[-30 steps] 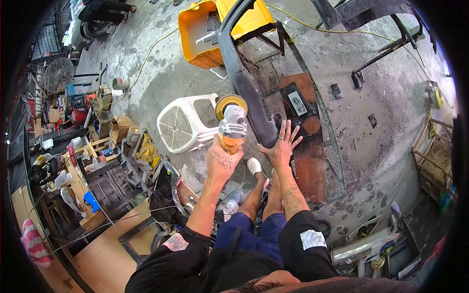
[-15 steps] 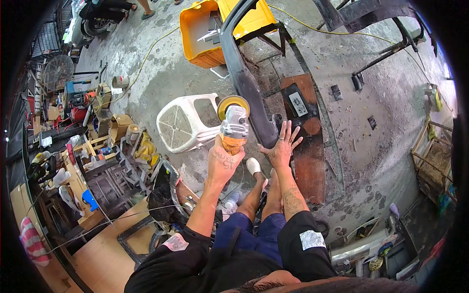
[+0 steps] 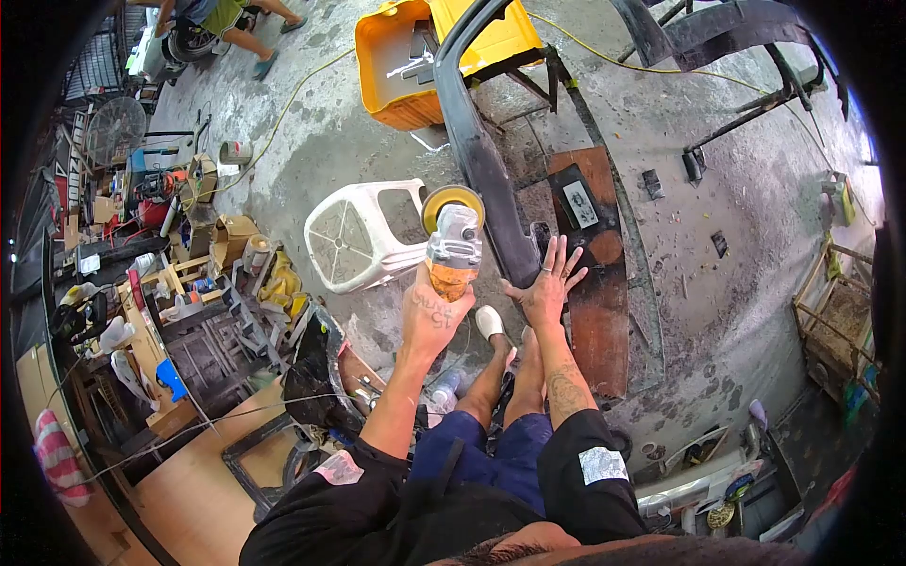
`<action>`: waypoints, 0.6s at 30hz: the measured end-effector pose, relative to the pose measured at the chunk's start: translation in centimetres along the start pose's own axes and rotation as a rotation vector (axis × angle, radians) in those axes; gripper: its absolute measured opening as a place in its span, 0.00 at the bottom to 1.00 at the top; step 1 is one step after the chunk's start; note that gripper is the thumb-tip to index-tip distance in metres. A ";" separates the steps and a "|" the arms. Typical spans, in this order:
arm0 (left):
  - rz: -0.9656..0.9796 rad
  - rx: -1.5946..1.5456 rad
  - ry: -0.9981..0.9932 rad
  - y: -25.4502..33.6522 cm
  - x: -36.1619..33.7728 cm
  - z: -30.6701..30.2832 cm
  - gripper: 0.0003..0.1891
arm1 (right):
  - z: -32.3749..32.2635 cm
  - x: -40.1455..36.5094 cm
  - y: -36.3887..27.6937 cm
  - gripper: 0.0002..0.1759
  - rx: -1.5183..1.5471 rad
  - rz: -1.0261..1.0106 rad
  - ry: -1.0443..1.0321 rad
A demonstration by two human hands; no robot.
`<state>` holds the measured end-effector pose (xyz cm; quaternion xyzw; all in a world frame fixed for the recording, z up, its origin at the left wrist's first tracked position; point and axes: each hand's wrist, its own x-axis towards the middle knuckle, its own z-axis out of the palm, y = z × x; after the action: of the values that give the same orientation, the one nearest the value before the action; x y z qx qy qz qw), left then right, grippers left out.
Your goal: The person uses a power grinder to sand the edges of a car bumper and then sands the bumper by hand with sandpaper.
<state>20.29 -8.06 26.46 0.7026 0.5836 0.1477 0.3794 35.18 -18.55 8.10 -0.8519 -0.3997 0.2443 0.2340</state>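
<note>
My left hand (image 3: 434,316) is wrapped around the orange-and-grey body of an angle grinder (image 3: 455,247). The grinder's round yellowish disc (image 3: 454,206) points away from me, beside a long dark curved panel (image 3: 484,156). At the near end of that panel is my right hand (image 3: 545,294), its fingers spread; the thumb seems to touch the panel's lower edge, though contact is hard to confirm. Left of the grinder, a white plastic stool (image 3: 377,247) lies on its side, partly behind the tool.
A yellow bin (image 3: 401,106) with items inside stands beyond the stool. Right of the panel lies a brown board (image 3: 601,325). Wood, tools and boxes (image 3: 208,307) clutter the left side. A yellow cable (image 3: 300,90) crosses the floor. Another person's leg (image 3: 247,42) shows at top left.
The view has shifted slightly. At the top left, the other person has changed position. My hands and the grinder stay almost where they were against the panel.
</note>
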 end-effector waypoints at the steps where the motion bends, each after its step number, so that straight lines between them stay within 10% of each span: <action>1: -0.005 0.013 0.001 0.0 0.1 0.1 0.23 | 0.0 0.0 0.0 0.88 0.002 -0.005 0.007; 18: -0.026 0.017 -0.017 0.5 0.1 0.1 0.22 | -0.1 -0.1 -0.2 0.89 -0.005 0.007 0.002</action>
<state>20.77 -7.99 26.68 0.6993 0.5907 0.1320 0.3803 35.05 -18.58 8.30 -0.8542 -0.3972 0.2431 0.2313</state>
